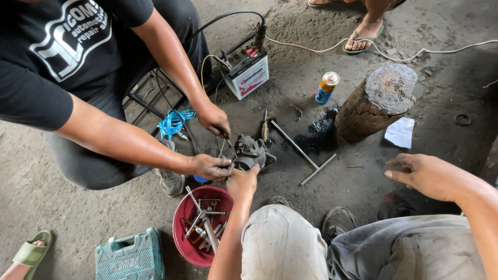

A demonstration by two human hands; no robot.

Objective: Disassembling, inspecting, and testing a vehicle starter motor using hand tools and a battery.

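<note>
Your left hand (242,180) is wrapped around the grey motor part (252,151) sitting on the concrete floor (363,176), just above the red bowl (182,215) of tools. Your right hand (423,175) hovers off to the side, fingers loosely spread, holding nothing. A co-worker's hands (211,167) pinch wires right at the part.

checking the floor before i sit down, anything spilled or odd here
Yes: a black, wet-looking oily patch stains the concrete floor at the base of the wooden stump, beside the spray can. A T-handle wrench lies loose next to it.
</note>
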